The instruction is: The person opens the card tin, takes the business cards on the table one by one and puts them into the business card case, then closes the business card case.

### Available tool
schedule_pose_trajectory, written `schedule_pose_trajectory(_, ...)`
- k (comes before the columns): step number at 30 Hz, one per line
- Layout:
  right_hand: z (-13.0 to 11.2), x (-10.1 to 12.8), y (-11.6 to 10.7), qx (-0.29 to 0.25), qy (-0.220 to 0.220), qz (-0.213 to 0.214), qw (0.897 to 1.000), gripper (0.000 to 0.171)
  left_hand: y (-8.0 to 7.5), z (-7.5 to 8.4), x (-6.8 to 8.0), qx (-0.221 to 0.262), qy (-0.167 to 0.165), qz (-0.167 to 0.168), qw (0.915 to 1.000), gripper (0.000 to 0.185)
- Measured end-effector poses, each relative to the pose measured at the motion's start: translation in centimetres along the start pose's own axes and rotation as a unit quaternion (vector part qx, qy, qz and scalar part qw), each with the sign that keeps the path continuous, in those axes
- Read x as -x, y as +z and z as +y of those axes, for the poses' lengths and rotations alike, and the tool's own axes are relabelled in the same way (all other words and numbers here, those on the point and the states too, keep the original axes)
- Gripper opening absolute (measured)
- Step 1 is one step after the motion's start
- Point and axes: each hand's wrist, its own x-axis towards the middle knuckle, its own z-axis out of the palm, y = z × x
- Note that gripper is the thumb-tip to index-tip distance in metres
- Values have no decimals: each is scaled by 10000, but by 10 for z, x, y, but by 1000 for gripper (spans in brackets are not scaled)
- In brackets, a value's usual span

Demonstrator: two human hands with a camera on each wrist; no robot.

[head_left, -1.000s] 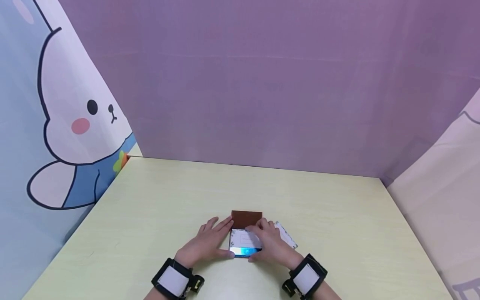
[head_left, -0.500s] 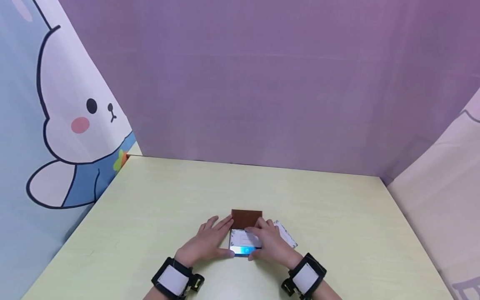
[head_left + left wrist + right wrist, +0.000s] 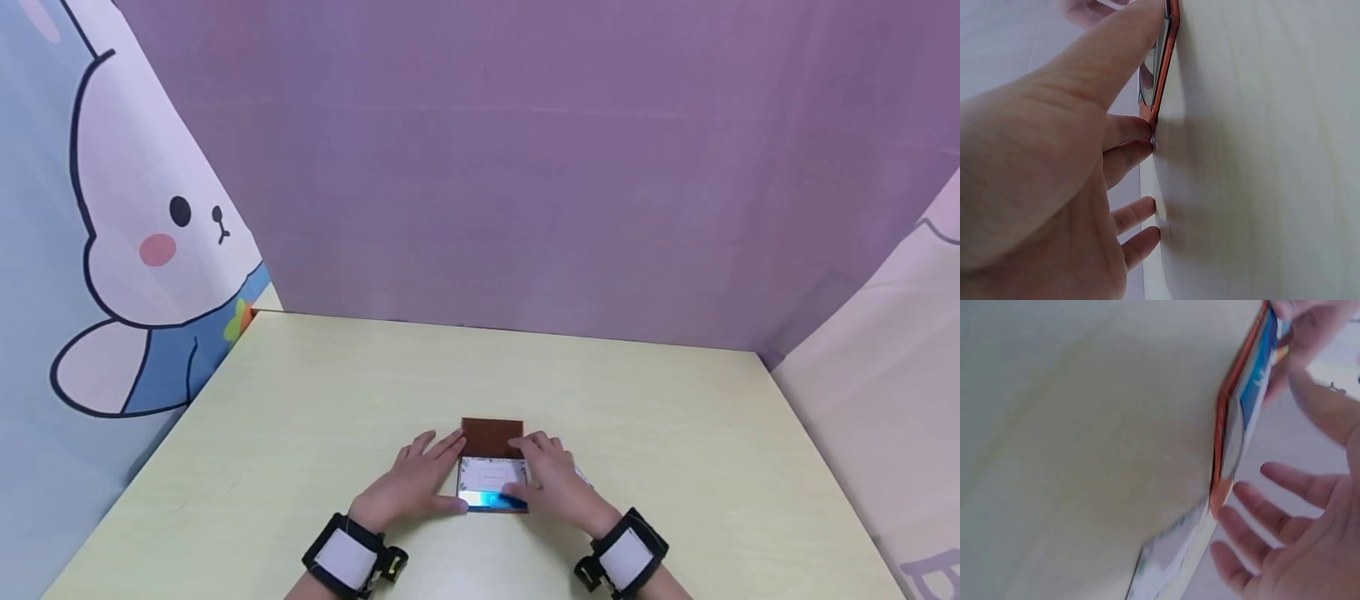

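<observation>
A brown card holder point(image 3: 492, 435) lies unfolded on the table, its bare brown flap at the far side. On its near half is a white card point(image 3: 491, 473) with a leaf border, above a shiny blue strip point(image 3: 483, 500). My left hand point(image 3: 408, 487) rests along the left side, fingertips at the flap's edge and thumb at the near corner. Over the right side is my right hand point(image 3: 558, 487), fingers spread and apart from the holder point(image 3: 1217, 437) in the right wrist view. Its thumb overlaps the blue strip in the head view.
A second white card point(image 3: 1169, 550) lies on the table just right of the holder, mostly covered by my right hand in the head view. The pale table point(image 3: 360, 375) ends at a purple curtain point(image 3: 525, 183); printed cloth point(image 3: 172, 358) hangs at the left.
My right hand has moved off the white card toward the right and loosened its fingers, showing more of the card and covering more of the second one. My left hand stays in place.
</observation>
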Motion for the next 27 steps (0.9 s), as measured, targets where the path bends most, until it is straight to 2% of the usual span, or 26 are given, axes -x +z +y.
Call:
schedule_pose_trajectory(3, 26, 4, -6, 68, 441, 260, 9987, 81, 8, -6, -1, -68, 73, 13, 9999, 117)
schedule_pose_trajectory(7, 60, 13, -4, 192, 1130, 428, 9925, 89, 23, -18, -4, -169, 194, 95, 9996, 118)
schedule_pose_trajectory(10, 75, 19, -4, 318, 1497, 402, 9874, 93, 33, -23, -7, -160, 241, 140, 9995, 118)
schedule_pose_trajectory(15, 84, 27, -5, 463, 1784, 352, 9822, 99, 39, -25, -11, -114, 229, 119, 9996, 119)
schedule_pose_trajectory(21, 97, 28, 4, 826, 1859, 431, 9782, 106, 35, -20, -13, -138, 193, 117, 9997, 118)
schedule_pose_trajectory(27, 103, 26, 8, 583, 2075, 329, 9760, 108, 27, -13, -12, -123, 176, 88, 9997, 118)
